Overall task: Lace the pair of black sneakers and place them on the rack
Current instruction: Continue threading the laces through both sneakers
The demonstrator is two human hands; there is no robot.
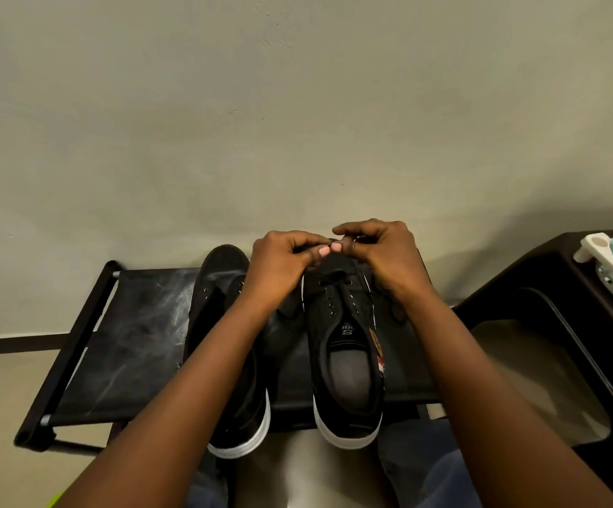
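Both hands, left hand (279, 256) and right hand (382, 251), pinch the lace (329, 278) above the right sneaker's (345, 346) toe (on the rack (121, 324)).

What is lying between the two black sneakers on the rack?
In the head view, only bare black rack fabric shows between the left sneaker and the right sneaker; the left forearm crosses above it.

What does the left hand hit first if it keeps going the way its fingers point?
The left hand points rightward, fingers curled on the lace end, so it would meet the right hand almost at once; their fingertips look nearly touching above the right sneaker, though depth is unclear.
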